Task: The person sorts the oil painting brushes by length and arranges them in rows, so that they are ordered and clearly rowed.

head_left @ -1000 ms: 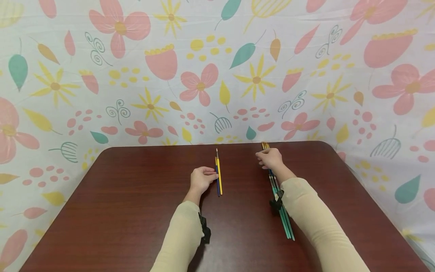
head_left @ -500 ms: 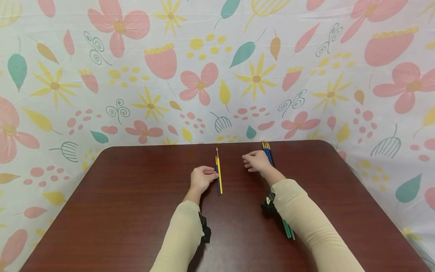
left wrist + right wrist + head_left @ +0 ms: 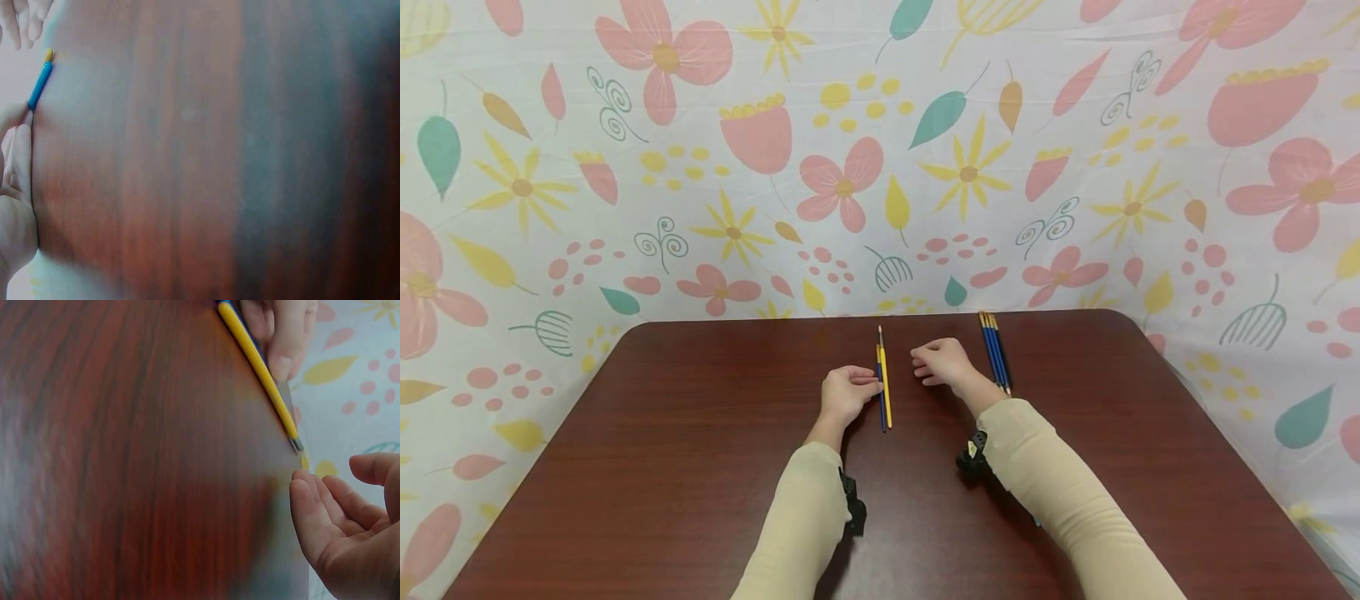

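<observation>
Two paintbrushes lie side by side on the dark wooden table, a blue paintbrush and a yellow paintbrush with a pale tip. My left hand pinches the blue one between thumb and fingers. Its gold-coloured end also shows past the fingers in the left wrist view, where the blue handle slants upward. To the right of the pair my right hand hovers, holding nothing. In the right wrist view its fingers are loosely bent, thumb apart, near the tip of the yellow paintbrush.
A row of several blue paintbrushes lies by the back edge, right of my right hand. My right sleeve covers nearly all of the green brushes there. A flower-patterned cloth hangs directly behind the table.
My right hand has moved left from the row of blue paintbrushes toward the yellow paintbrush, uncovering the row. Its forearm now hides the green brushes. The left hand has stayed in place.
</observation>
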Demonstrator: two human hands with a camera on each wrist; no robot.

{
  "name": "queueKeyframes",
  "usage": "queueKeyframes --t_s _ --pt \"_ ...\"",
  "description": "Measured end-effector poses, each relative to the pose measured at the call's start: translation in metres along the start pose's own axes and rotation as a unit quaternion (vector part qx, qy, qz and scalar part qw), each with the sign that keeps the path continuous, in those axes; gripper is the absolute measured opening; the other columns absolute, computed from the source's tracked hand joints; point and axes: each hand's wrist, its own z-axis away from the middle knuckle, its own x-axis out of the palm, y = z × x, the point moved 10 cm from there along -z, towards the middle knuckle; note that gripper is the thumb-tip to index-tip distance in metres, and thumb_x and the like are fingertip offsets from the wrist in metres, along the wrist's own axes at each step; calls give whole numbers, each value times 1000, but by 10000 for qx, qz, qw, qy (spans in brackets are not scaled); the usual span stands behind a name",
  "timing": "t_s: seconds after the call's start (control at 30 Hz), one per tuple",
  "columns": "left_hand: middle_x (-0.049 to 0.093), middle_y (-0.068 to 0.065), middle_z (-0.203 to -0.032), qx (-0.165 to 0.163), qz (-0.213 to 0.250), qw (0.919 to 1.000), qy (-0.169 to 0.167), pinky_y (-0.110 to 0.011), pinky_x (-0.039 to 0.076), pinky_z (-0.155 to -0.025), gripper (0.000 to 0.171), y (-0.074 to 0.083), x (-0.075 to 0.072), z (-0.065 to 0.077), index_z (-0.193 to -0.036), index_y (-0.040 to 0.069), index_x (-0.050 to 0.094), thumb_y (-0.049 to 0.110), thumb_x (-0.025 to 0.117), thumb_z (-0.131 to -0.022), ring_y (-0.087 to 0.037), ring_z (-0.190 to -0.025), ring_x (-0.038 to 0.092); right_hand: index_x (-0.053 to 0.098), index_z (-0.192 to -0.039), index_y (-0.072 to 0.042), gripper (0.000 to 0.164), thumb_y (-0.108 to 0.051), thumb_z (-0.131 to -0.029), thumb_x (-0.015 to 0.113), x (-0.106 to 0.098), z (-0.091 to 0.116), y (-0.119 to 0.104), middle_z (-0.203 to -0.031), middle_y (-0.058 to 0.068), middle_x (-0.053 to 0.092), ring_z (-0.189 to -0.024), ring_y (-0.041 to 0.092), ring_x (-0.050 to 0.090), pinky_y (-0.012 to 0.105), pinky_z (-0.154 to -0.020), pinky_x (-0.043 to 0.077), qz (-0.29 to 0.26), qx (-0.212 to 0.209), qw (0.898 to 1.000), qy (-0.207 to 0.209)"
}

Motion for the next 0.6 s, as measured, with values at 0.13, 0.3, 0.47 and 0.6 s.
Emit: queueKeyframes --t_s 0.13,0.3,0.47,0.6 --pt "74 -9 -94 29 -53 10000 23 -28 57 -68 24 0 0 -1 -99 5 71 15 78 -78 -16 -80 71 61 -119 3 36 -24 -96 55 11 0 -1 -112 21 66 -91 25 69 34 -70 58 -101 -47 9998 -138" --pt "74 -8 -93 76 -111 9999 42 -28 56 -66 23 0 -1 -2 -98 6 71 15 77 -78 -15 -78 70 59 -121 3 37 -23 -96 54 21 1 -3 -115 21 65 -97 27 68 34 -72 58 -338 5 9991 -258" --pt "74 -8 -93 68 -121 9999 26 -27 56 -67 23 1 0 -1 -99 5 71 14 77 -78 -15 -80 71 54 -127 4 39 -22 -97 51 32 0 -3 -121 22 62 -103 30 66 35 -76 58 -610 90 9971 -451" --pt "74 -8 -94 33 -116 9999 -12 -28 57 -69 23 1 -1 0 -100 5 71 15 77 -79 -16 -82 71 50 -131 4 41 -20 -98 50 40 -1 0 -125 22 59 -107 30 65 37 -79 57 -916 240 9938 -587"
